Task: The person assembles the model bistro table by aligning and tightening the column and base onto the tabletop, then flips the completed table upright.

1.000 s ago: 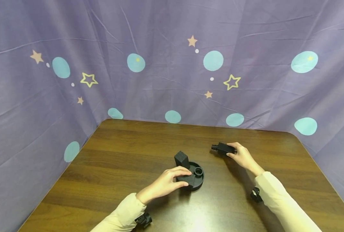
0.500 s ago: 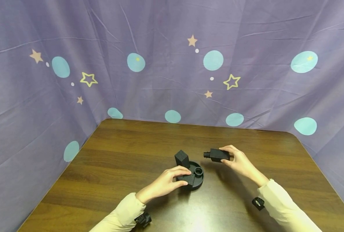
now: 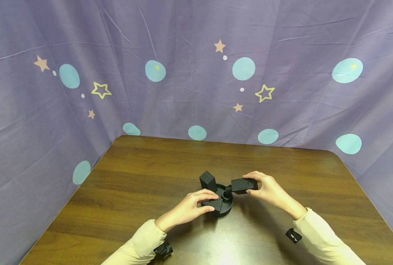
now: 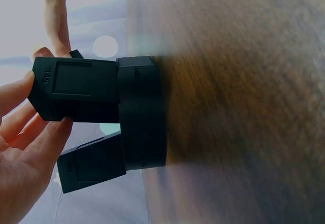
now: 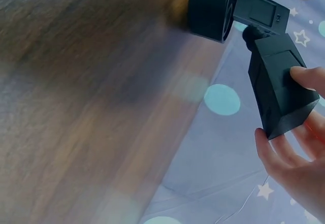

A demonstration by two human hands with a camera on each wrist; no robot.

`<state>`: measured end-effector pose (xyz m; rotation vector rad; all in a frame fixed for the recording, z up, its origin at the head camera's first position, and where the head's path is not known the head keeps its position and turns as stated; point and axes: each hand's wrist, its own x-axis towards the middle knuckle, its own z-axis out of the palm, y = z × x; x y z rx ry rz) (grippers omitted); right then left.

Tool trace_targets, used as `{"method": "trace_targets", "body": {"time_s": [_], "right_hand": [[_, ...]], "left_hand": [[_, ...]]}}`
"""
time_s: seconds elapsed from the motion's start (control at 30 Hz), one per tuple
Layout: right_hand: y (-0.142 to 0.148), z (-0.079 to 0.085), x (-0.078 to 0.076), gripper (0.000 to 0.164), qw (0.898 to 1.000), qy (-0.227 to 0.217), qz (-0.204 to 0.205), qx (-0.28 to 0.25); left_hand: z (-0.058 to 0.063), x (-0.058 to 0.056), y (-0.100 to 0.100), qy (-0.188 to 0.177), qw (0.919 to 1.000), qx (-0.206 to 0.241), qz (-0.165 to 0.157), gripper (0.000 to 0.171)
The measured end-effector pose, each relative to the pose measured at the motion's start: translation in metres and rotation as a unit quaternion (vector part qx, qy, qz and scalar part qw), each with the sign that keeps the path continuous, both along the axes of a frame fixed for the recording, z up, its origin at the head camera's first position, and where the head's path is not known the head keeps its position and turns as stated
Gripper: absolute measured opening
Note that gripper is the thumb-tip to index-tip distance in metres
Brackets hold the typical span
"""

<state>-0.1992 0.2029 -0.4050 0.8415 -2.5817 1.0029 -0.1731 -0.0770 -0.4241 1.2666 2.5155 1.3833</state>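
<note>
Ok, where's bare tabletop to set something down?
Bare table lies left of the left hand, between the sleeves, and beyond the right hand toward the curtain. Crowded: the round base, with two standing blocks and a third block close by.

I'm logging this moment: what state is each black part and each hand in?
Base: resting on the table
Ring: unfilled
Left block: standing in the base
Far block: likewise standing, unheld
Right block: off the table, knob toward base
Left hand: grips left block
Right hand: holds right block
</note>
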Motion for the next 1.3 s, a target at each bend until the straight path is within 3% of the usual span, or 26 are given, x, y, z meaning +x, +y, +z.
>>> {"method": "trace_targets", "body": {"time_s": [0.57, 0.97, 1.13, 1.3], "right_hand": [[-0.016, 0.001, -0.005, 0.044, 0.997, 0.059, 0.032, 0.033], [-0.028, 0.010, -0.007, 0.041, 0.998, 0.026, 0.059, 0.014], [-0.030, 0.014, -0.006, 0.033, 0.997, -0.003, 0.071, 0.042], [-0.029, 0.016, -0.004, 0.036, 0.994, -0.035, 0.084, 0.060]], "left_hand": [[0.001, -0.001, 0.000, 0.001, 0.9999, -0.009, 0.004, 0.030], [0.004, 0.000, 0.000, -0.010, 0.9999, -0.009, 0.003, 0.030], [0.003, 0.000, -0.001, -0.014, 0.9998, -0.011, 0.003, 0.030], [0.001, 0.001, -0.001, -0.008, 0.9999, -0.014, 0.003, 0.030]]}}
